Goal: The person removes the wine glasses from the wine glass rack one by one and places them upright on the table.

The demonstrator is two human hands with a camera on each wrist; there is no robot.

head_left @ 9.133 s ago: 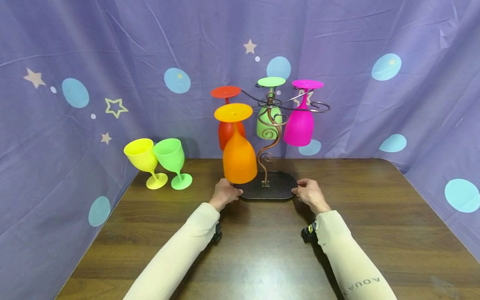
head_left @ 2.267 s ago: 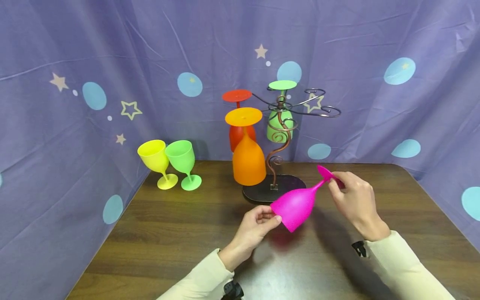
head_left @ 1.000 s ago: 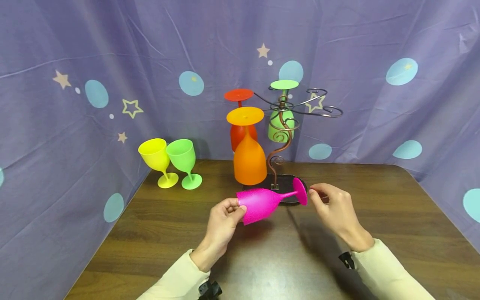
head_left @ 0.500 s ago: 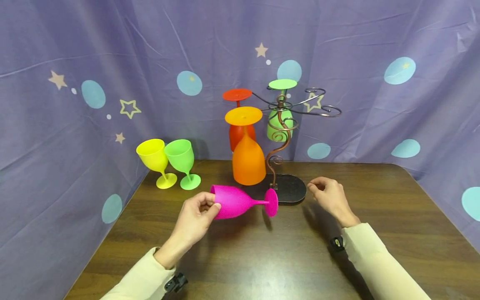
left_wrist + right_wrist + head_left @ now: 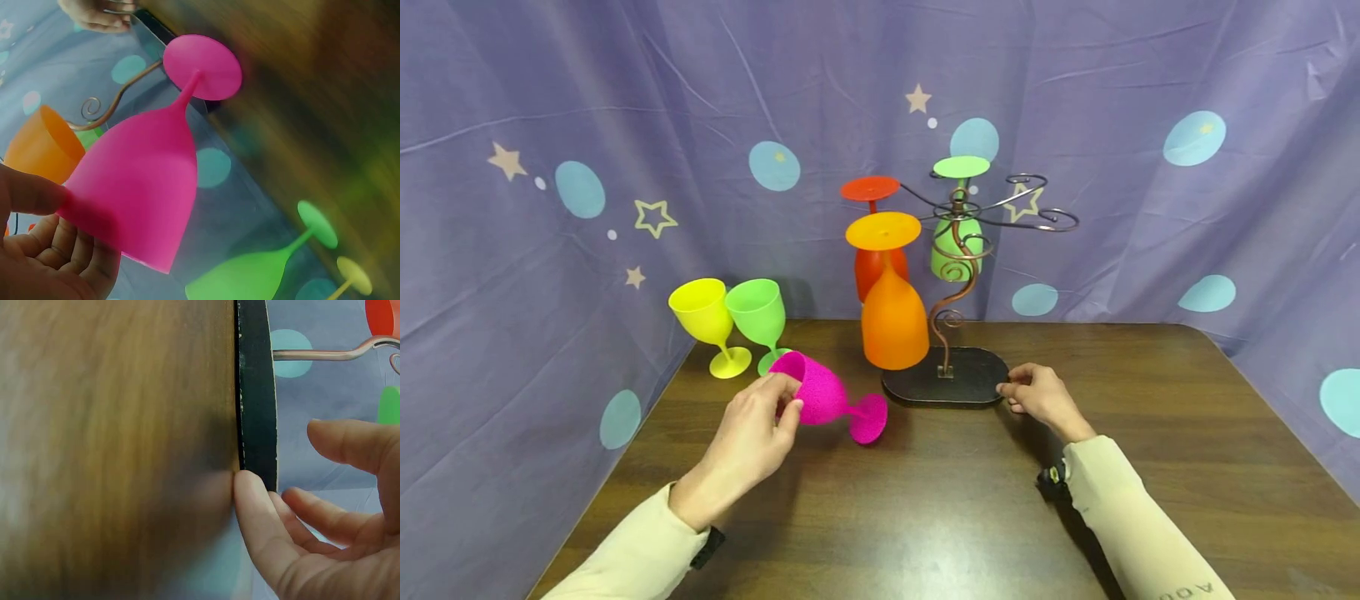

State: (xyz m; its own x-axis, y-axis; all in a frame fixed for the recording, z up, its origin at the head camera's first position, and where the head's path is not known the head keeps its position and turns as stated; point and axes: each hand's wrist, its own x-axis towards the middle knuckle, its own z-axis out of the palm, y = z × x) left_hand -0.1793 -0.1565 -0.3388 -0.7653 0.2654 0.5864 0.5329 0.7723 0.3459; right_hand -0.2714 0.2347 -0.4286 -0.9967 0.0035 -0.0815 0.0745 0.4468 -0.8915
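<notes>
My left hand (image 5: pixel 741 442) pinches a pink goblet (image 5: pixel 820 396) by its rim, thumb outside and fingers at the mouth. The goblet is tilted, its mouth toward the left and its foot lower right; whether the foot touches the table I cannot tell. My right hand (image 5: pixel 1045 398) is at the right end of the black oval base (image 5: pixel 985 379) of a wine glass rack. In the right wrist view a fingertip (image 5: pixel 250 484) touches the base's edge, while another finger stands apart. Orange (image 5: pixel 895 325), red (image 5: pixel 880 267) and green (image 5: pixel 943 250) goblets hang upside down on the rack.
A yellow goblet (image 5: pixel 703 312) and a light green goblet (image 5: pixel 756 308) stand upright at the back left of the wooden table (image 5: pixel 925 500), close behind the pink one. Curled metal arms (image 5: pixel 1037 223) stick out at the rack's right. A purple curtain (image 5: pixel 1075 83) encloses the table.
The pink goblet came off the rack into both hands. The right hand let go of its foot and moved to the base. The left hand carried it left, tipping its foot down.
</notes>
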